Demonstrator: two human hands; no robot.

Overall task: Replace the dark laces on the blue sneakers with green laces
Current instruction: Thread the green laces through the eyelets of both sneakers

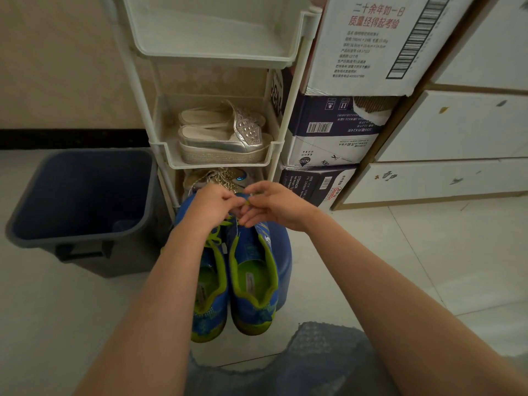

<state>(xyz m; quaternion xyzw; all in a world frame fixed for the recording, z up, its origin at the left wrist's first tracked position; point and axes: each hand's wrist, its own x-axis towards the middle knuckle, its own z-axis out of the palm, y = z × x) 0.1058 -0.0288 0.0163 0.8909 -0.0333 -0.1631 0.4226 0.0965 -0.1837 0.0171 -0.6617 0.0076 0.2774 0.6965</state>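
Pinching a green lace with right hand, gripping it with curled fingers of left hand, over the far end of blue sneakers side by side on a stool.

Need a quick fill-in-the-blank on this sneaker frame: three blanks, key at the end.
1. The left hand and right hand pinch a ____ lace.
2. The dark bin stands to the ____ of the blue sneakers.
3. The silver slippers lie on the rack's ____ shelf.

Missing words: green; left; middle.
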